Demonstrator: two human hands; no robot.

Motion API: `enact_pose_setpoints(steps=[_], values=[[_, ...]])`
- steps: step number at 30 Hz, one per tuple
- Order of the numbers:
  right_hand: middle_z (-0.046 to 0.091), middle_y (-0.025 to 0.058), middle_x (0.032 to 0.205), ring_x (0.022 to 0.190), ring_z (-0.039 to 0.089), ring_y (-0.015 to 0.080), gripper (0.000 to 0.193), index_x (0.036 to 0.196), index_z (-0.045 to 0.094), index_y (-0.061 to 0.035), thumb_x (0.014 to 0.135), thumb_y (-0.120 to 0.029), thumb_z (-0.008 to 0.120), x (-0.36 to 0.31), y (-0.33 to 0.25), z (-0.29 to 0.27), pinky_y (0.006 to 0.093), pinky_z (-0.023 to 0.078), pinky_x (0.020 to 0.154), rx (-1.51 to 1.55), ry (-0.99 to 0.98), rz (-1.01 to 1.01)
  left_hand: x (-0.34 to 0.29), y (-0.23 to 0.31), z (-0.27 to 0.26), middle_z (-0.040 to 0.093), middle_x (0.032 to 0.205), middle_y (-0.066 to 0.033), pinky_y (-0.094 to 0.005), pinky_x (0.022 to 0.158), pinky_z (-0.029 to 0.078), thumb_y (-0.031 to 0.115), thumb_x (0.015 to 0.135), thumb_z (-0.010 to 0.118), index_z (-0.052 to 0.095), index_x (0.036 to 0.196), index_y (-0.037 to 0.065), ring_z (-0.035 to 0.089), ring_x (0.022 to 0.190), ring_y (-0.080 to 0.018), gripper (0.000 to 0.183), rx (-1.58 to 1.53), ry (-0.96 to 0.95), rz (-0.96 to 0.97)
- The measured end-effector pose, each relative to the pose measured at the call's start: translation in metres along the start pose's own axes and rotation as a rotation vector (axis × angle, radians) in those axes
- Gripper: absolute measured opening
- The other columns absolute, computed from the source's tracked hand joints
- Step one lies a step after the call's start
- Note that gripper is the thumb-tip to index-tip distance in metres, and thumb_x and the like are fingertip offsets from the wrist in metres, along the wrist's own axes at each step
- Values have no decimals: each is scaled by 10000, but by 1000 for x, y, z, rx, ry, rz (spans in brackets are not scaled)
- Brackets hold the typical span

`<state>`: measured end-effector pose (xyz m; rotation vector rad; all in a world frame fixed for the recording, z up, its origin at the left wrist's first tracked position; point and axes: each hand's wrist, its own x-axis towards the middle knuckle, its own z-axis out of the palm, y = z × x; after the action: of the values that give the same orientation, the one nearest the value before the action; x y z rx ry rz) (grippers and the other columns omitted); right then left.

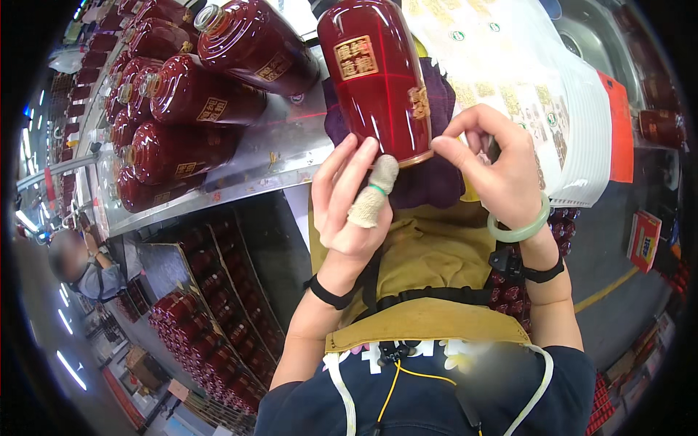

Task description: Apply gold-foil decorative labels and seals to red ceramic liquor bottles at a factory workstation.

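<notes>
A dark red glass bottle with gold raised emblems lies on a purple cloth, its base toward me. My left hand holds it near the base, fingers along its left side. A cloth finger cover with a green band sits on one digit of that hand, against the base edge. My right hand, with a pale green bangle at the wrist, is at the right corner of the base. Its thumb and index finger are pinched together there; anything between them is too small to make out.
More red bottles stand on the metal table at left. Sheets of gold stickers lie at right, beside an orange-red sheet and a metal sink. Crates of red bottles are below left; a co-worker is farther left.
</notes>
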<state>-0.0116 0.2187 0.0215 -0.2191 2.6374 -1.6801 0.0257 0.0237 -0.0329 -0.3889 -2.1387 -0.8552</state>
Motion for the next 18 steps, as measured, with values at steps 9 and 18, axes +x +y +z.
enact_pose_setpoints(steps=[9,18], values=[[625,-28,810,709,479,40,175,971,692,-26,944,-154,808,-8,2,19,237,392,635,330,-60,170,-13,-3,3,762,1205,-187,-447,937,626,-180,775,756,762,1088,-58,730,1128,-415,336,-77,42,-126],[641,-61,845,722,455,26,147,988,708,-32,978,-164,771,-4,18,16,225,377,652,478,-119,218,-15,-1,4,737,1258,-197,-468,975,606,-166,786,763,723,1158,-103,714,1164,-414,379,-71,32,-134]])
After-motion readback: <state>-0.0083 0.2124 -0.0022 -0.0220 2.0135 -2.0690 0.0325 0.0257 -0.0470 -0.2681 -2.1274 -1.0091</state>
